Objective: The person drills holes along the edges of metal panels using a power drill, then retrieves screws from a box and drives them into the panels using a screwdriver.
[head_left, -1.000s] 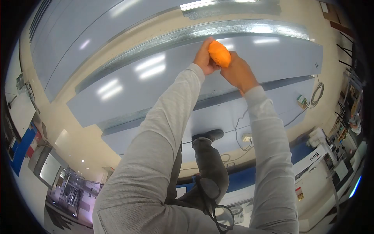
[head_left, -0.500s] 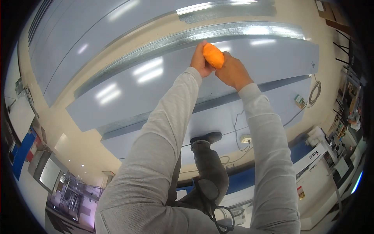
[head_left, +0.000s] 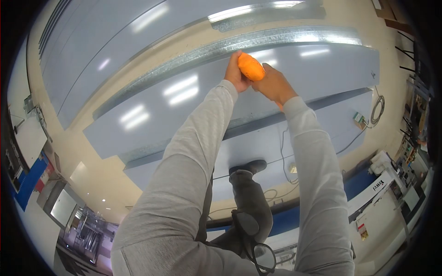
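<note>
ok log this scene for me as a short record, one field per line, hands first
left hand: gripping the orange object from its left side
right hand: closed around the orange object from its right side
orange object: partly covered by the hands; exact type unclear
below the hands: large grey panel with light reflections
beyond the panel: long shiny metal strip
right side: coiled cable on the floor
foot: dark shoe on a lower grey panel
bottom of view: glasses
</note>
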Available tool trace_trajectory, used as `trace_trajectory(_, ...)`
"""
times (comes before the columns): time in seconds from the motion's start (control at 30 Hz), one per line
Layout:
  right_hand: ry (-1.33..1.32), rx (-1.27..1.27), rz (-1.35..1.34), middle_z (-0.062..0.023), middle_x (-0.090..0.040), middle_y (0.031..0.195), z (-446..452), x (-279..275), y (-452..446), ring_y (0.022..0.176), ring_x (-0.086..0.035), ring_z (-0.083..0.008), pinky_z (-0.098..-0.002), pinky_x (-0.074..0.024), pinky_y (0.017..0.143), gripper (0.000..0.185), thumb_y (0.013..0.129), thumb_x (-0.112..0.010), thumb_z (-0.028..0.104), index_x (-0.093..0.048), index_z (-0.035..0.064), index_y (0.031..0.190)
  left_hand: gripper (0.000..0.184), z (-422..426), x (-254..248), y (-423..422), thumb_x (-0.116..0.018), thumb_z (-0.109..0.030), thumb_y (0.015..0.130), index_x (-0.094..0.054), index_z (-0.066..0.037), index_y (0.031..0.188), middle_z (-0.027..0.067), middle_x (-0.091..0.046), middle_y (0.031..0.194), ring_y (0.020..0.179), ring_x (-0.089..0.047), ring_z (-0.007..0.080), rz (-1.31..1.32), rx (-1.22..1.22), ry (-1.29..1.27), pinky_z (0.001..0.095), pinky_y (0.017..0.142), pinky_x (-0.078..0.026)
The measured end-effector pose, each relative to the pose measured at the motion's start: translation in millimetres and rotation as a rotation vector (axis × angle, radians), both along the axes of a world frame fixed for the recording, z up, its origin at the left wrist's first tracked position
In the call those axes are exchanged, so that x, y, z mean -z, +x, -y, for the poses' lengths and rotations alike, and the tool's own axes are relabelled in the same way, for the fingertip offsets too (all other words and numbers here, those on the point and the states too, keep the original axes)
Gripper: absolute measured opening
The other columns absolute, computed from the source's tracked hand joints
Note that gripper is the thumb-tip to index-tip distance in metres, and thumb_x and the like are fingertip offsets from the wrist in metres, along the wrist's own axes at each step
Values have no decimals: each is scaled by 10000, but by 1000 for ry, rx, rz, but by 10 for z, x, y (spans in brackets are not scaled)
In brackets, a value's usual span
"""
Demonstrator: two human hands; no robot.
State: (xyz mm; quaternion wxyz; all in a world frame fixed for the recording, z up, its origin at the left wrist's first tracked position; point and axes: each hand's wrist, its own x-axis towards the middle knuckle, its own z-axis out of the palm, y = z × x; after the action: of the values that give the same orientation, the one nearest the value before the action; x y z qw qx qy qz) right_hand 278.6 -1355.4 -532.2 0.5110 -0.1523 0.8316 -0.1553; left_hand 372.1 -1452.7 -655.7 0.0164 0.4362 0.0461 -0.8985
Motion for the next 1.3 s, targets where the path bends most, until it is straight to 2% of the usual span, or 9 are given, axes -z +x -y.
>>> trace_trajectory(0.23, 4, -18, -60, -155, -747, 1210, -18, -21, 57, 1139, -706, -307, -411, -527, 981, 448, 875, -748, 186, -668, 39, 1290, 428, -27, 4, -13, -716, -563, 930, -670, -158, 1063, 63, -713, 1054, 1006, -689, 285, 25, -9, -38, 487, 976, -564)
trace_trajectory(0.33, -22, -89, -90, -221, -753, 1219, -57, -47, 40, 1166, -715, -396, -445, -552, 1010, 543, 830, -714, 294, -636, 16, 1291, 451, -31, 0, 1, -704, -585, 932, -670, -156, 1066, 70, -717, 1059, 1008, -693, 290, 26, 10, -42, 494, 977, -564)
trace_trajectory(0.47, -6, -150, -128, -227, -752, 1220, -46, -125, 22, 1163, -715, -402, -453, -555, 1004, 537, 838, -713, 296, -638, 8, 1285, 471, -47, -63, -13, -694, -605, 931, -673, -154, 1066, 74, -721, 1067, 1014, -696, 294, 41, 5, -60, 505, 978, -563)
trace_trajectory(0.63, -8, -177, -175, -239, -752, 1205, -30, -208, 34, 1157, -713, -413, -454, -558, 994, 530, 841, -731, 306, -637, 1, 1264, 462, -20, -244, 15, -706, -556, 956, -609, -151, 1155, 70, -661, 1116, 1069, -661, 266, -2, 7, -38, 449, 1020, -553)
trace_trajectory(0.73, -12, -144, -83, -214, -760, 1209, -71, -359, -25, 1131, -731, -398, -448, -559, 983, 642, 842, -764, 349, -614, -7, 1355, 468, -34, -362, 1, -693, -568, 965, -608, -150, 1158, 71, -662, 1113, 1068, -662, 265, -27, 23, -37, 441, 1018, -553)
trace_trajectory(0.83, -258, 285, 279, -179, -750, 1196, -255, -677, -11, 1077, -742, -319, -400, -570, 932, 781, 872, -805, 405, -549, 0, 1490, 508, -146, -436, 74, -660, -605, 968, -626, -131, 1150, 83, -685, 1096, 1017, -685, 277, -86, 8, -154, 473, 960, -573)
trace_trajectory(0.93, -284, 553, 595, -157, -711, 1213, -593, -634, 0, 1043, -712, -223, -336, -567, 891, 886, 896, -840, 418, -463, 10, 1586, 538, -260, -613, 189, -624, -615, 983, -615, -114, 1176, 108, -691, 1100, 991, -696, 288, -134, 47, -241, 487, 921, -586)
trace_trajectory(1.17, -436, 748, 386, -190, -662, 1240, -1160, -653, 632, 1076, -686, -214, -310, -571, 878, 1042, 851, -905, 384, -349, -31, 1628, 549, -600, -848, 467, -599, -579, 1009, -574, -73, 1221, 154, -685, 1092, 999, -699, 294, -71, 186, -238, 478, 912, -588)
trace_trajectory(1.3, -483, 398, 47, -256, -638, 1381, -1418, -500, 934, 1173, -703, -320, -398, -566, 953, 1109, 787, -929, 346, -321, -52, 1625, 510, -845, -783, 510, -623, -522, 1017, -565, -56, 1216, 142, -679, 1064, 965, -697, 282, 4, 244, -348, 459, 892, -590)
